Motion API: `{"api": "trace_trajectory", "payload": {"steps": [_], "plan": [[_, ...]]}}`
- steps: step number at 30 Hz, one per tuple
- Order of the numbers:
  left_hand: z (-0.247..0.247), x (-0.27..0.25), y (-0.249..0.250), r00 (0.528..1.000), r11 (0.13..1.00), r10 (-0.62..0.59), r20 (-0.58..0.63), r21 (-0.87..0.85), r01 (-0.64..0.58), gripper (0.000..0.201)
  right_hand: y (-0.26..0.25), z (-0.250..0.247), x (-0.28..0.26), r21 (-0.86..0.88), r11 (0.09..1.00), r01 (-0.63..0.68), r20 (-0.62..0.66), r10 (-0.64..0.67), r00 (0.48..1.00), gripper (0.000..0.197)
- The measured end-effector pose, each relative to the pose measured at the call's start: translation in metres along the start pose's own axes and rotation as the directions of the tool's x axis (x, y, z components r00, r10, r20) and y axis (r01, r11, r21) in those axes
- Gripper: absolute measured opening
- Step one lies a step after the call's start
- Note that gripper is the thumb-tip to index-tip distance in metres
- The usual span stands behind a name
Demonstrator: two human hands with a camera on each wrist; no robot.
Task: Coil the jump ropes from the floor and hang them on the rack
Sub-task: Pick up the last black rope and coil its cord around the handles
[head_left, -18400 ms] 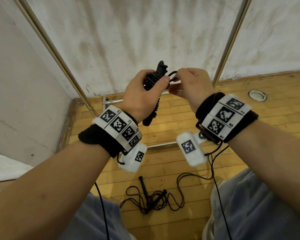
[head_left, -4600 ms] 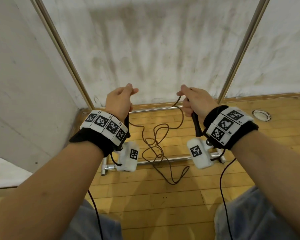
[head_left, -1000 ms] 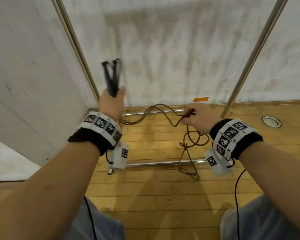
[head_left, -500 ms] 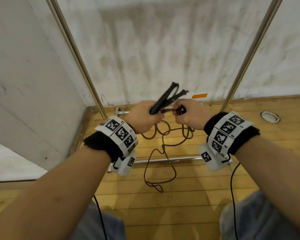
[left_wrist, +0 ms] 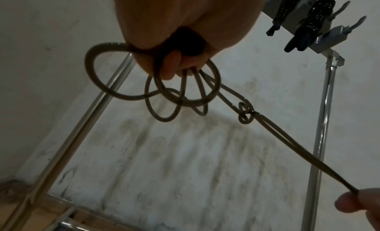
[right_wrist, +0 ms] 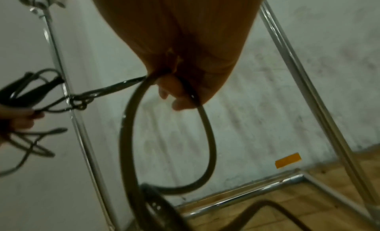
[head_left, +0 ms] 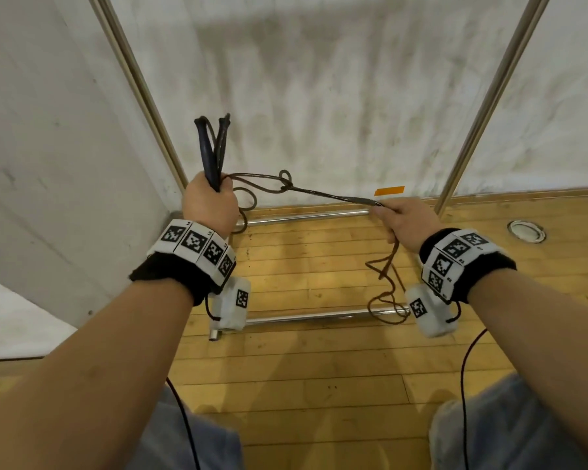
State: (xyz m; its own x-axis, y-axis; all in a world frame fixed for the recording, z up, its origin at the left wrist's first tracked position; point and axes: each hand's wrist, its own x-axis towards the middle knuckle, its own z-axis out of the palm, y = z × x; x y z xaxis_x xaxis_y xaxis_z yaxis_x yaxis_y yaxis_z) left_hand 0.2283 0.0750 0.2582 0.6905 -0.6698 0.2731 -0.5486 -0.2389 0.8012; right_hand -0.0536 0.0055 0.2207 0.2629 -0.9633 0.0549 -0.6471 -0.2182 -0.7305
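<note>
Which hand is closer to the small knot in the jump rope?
The left hand. The knot sits just to its right on the taut rope. The right hand pinches the rope much farther along, at the other end of the stretched part.

The taut rope [head_left: 326, 192] spans the gap between both rack posts [head_left: 489, 106]; below it, open floor [head_left: 302, 259] lies between the base bars [head_left: 319, 315].

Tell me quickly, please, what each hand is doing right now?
Left hand: grips both handles plus a few rope loops.
Right hand: pinches the rope, pulled taut.
</note>
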Motion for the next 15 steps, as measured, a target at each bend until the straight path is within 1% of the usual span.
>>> {"api": "trace_trajectory", "payload": {"steps": [2, 4, 5, 6, 8, 10, 12, 15], "plan": [[-0.001, 0.002, -0.002, 1.000, 1.000, -0.010, 0.001, 0.012, 0.010, 0.024, -0.002, -0.001, 0.000, 0.221, 0.975, -0.026, -0.033, 0.034, 0.999, 0.031], [0.000, 0.003, -0.003, 1.000, 0.999, -0.015, 0.001, 0.030, 0.015, 0.025, -0.004, -0.002, 0.001, 0.452, 0.889, -0.070, -0.075, 0.116, 0.990, 0.023], [0.000, 0.003, -0.003, 1.000, 0.999, -0.021, 0.000, 0.036, 0.021, 0.025, -0.004, -0.004, 0.002, 0.516, 0.852, -0.087, -0.111, 0.167, 0.980, 0.022], [-0.001, 0.004, -0.003, 0.999, 0.999, -0.033, -0.004, 0.037, 0.033, 0.026, -0.003, -0.008, 0.004, 0.546, 0.832, -0.101, -0.157, 0.220, 0.963, 0.023], [-0.003, 0.006, -0.003, 0.998, 0.998, -0.054, -0.011, 0.040, 0.054, 0.027, 0.001, -0.014, 0.007, 0.521, 0.843, -0.136, -0.256, 0.306, 0.917, 0.026], [-0.003, 0.005, -0.004, 0.999, 0.998, -0.046, 0.009, 0.040, 0.046, 0.026, 0.004, -0.017, 0.010, 0.454, 0.874, -0.175, -0.328, 0.347, 0.879, 0.028], [-0.002, 0.002, -0.002, 0.999, 0.999, -0.025, 0.027, 0.029, 0.024, 0.024, 0.006, -0.016, 0.011, 0.415, 0.887, -0.202, -0.363, 0.365, 0.858, 0.028], [-0.001, 0.000, 0.002, 0.998, 1.000, -0.002, 0.056, -0.022, 0.003, 0.023, 0.008, -0.014, 0.013, 0.398, 0.885, -0.242, -0.367, 0.395, 0.843, 0.029]]}}
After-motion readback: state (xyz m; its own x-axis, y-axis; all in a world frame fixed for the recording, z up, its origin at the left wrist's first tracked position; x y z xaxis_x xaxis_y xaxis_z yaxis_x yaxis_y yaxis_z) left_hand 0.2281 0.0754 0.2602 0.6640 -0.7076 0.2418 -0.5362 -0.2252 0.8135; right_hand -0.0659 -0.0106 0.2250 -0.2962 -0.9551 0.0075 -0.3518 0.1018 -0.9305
